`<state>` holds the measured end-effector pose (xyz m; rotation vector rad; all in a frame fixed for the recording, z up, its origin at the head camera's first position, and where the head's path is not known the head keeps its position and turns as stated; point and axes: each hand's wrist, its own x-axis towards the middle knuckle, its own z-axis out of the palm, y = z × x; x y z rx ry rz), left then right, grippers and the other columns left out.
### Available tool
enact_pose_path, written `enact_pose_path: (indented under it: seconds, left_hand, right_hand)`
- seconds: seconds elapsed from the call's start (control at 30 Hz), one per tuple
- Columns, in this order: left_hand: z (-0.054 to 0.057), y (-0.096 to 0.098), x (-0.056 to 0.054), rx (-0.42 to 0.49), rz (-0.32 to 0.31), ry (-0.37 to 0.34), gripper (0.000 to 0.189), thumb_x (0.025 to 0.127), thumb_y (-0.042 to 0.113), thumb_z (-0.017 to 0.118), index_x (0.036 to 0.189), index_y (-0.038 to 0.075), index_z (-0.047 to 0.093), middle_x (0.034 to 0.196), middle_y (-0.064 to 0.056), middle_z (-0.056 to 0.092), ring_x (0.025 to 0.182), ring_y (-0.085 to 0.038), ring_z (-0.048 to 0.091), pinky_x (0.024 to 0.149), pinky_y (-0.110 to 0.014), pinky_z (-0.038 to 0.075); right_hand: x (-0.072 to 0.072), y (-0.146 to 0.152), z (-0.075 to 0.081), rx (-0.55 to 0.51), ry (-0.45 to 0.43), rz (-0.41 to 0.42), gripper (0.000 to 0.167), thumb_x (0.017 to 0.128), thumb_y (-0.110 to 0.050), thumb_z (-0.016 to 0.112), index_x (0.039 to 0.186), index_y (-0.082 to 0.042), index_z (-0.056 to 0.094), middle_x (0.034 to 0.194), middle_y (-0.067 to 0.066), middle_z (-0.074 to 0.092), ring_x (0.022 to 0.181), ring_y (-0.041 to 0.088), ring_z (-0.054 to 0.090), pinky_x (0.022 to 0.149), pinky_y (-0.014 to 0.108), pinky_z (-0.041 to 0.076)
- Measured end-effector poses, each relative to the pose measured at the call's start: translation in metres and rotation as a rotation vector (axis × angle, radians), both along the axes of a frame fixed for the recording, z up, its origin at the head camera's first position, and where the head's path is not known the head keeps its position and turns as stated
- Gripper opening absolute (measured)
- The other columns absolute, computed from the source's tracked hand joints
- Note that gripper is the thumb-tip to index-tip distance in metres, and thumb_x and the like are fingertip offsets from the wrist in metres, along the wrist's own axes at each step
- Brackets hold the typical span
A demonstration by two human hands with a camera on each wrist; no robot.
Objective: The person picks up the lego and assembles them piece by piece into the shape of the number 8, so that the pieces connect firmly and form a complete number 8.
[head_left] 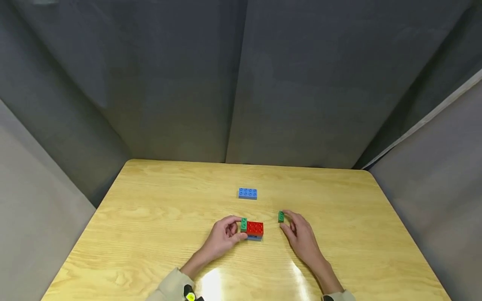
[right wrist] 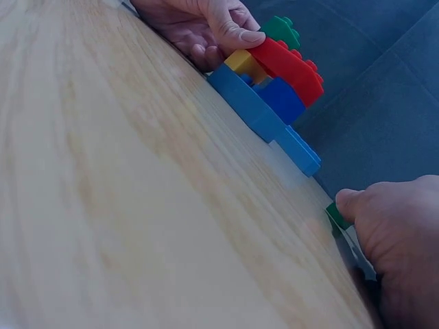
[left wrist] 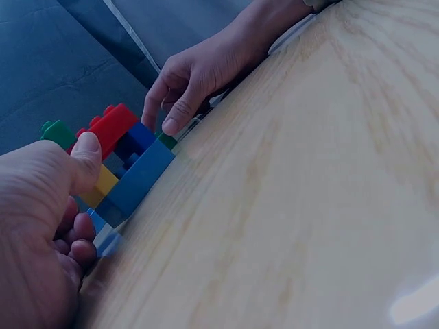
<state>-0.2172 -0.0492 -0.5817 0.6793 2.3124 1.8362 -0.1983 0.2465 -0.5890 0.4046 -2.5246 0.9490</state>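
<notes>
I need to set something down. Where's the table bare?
The bare table runs from the left hand to the left edge, and from the right hand to the right edge. The middle is crowded: brick stack, loose blue brick beyond it, small green brick pinched by the right hand.

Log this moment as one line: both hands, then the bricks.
left hand: holds brick stack | right hand: pinches small green brick | loose blue brick: on table, beyond both hands
</notes>
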Motion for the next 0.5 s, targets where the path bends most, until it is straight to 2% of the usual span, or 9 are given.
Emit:
enact_pose_path:
  seconds: [0.13,0.33,0.5]
  left_hand:
    - [-0.0025,0.0031,0.0004,0.007,-0.010,0.011,0.039,0.089,0.020,0.085,0.124,0.011,0.071,0.079,0.001,0.054,0.069,-0.007,0.046,0.063,-0.019,0.041]
    - [-0.0034,0.0047,0.0024,0.018,0.002,0.028,0.037,0.089,0.018,0.085,0.122,0.010,0.072,0.079,0.002,0.053,0.067,-0.005,0.045,0.061,-0.018,0.040]
    - [-0.0033,0.0046,0.0062,0.018,-0.003,0.017,0.039,0.089,0.019,0.084,0.124,0.009,0.071,0.079,0.003,0.053,0.068,-0.005,0.045,0.062,-0.018,0.041]
  right_hand:
    - [0.0019,0.0016,0.0008,0.041,0.007,-0.016,0.049,0.093,-0.011,0.079,0.139,-0.001,0.062,0.076,-0.008,0.041,0.066,0.005,0.035,0.064,0.027,0.032]
    - [0.0049,0.0011,0.0013,0.068,-0.046,-0.041,0.041,0.096,-0.018,0.077,0.134,-0.006,0.066,0.078,-0.008,0.044,0.068,0.006,0.038,0.069,0.030,0.033]
    - [0.0089,0.0005,0.0006,0.091,-0.060,-0.051,0.049,0.094,-0.023,0.080,0.137,-0.004,0.064,0.080,-0.007,0.045,0.071,0.009,0.039,0.071,0.031,0.033]
